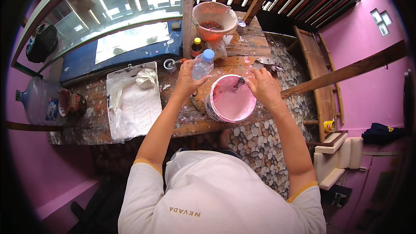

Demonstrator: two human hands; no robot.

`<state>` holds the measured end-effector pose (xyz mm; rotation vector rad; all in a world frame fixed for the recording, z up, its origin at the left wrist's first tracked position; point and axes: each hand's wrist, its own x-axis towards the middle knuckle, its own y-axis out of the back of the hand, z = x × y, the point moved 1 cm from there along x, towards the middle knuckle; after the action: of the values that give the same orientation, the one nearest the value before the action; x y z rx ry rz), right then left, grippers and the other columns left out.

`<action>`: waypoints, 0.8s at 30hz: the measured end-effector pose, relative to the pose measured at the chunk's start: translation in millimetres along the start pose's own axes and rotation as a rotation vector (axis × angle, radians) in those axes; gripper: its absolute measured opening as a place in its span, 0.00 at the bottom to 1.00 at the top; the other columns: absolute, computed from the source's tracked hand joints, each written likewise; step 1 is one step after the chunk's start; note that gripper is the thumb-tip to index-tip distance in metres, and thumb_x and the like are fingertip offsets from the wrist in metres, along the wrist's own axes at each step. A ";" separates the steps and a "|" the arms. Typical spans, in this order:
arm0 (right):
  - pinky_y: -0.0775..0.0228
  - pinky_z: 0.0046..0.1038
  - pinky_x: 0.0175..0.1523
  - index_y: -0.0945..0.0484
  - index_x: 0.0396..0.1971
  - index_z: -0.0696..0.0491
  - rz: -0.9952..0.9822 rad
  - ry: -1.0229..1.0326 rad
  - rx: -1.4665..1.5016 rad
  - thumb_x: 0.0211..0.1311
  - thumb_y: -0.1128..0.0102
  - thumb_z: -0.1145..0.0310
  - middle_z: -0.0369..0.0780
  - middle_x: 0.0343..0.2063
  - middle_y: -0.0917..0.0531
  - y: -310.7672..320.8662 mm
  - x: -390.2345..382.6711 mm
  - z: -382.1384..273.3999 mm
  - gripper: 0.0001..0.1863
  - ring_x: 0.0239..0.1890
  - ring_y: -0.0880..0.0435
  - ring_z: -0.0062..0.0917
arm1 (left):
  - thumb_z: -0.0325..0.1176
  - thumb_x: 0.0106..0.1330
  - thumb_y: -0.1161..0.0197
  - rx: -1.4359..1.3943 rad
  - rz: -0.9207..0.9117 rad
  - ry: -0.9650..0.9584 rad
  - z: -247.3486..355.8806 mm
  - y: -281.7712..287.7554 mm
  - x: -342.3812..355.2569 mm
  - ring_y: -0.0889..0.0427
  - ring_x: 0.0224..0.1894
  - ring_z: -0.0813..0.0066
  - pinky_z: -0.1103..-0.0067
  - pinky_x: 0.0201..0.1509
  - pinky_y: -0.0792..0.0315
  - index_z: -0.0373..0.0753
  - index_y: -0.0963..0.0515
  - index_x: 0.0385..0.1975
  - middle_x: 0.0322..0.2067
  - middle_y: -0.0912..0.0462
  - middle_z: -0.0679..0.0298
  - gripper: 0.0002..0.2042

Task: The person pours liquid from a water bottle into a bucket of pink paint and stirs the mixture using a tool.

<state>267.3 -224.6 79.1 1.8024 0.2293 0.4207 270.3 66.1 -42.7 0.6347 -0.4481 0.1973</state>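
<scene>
A clear plastic bottle with a blue cap (201,67) stands over the worktable, and my left hand (187,80) is wrapped round its near left side. Just right of it is a white bucket (209,107), coated inside with pale pink paint. My right hand (265,87) is closed over the bucket's right rim, thumb toward the inside; its fingertips are partly hidden. A dark tool (239,83), its kind unclear, leans inside the bucket near my right thumb. Behind my right hand lies a crumpled grey rag (268,64).
On the wooden table (93,121) are a plastic-lined white tray (134,112), a small cup (169,64), a dark bottle with a yellow cap (196,47) and a stained bucket (214,19). A large water jug (41,102) stands left. A wooden beam (346,69) crosses at right.
</scene>
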 end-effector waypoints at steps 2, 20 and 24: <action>0.26 0.44 0.53 0.20 0.51 0.53 0.011 0.030 -0.008 0.61 0.30 0.61 0.46 0.43 0.21 -14.1 -1.2 -3.0 0.21 0.50 0.20 0.42 | 0.46 0.53 0.19 -0.099 -0.021 0.116 -20.0 -26.2 -1.3 0.25 0.60 0.50 0.61 0.65 0.30 0.38 0.29 0.62 0.56 0.26 0.53 0.38; 0.28 0.40 0.52 0.21 0.43 0.55 0.009 0.135 0.131 0.57 0.29 0.67 0.45 0.40 0.24 -54.8 -18.3 -8.0 0.16 0.47 0.22 0.39 | 0.40 0.54 0.21 -0.139 -0.108 0.257 -47.9 -86.1 -9.2 0.27 0.64 0.49 0.63 0.70 0.35 0.39 0.34 0.69 0.61 0.26 0.50 0.41; 0.26 0.40 0.50 0.19 0.42 0.54 -0.031 0.147 0.129 0.60 0.31 0.65 0.43 0.37 0.22 -57.2 -24.6 -10.8 0.13 0.44 0.20 0.40 | 0.40 0.56 0.23 -0.122 -0.117 0.220 -48.3 -83.0 -15.9 0.29 0.66 0.47 0.63 0.72 0.37 0.35 0.35 0.69 0.63 0.27 0.47 0.41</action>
<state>244.0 -208.6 22.6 1.8931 0.3942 0.5275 298.6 29.3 -128.3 0.5116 -0.2088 0.1259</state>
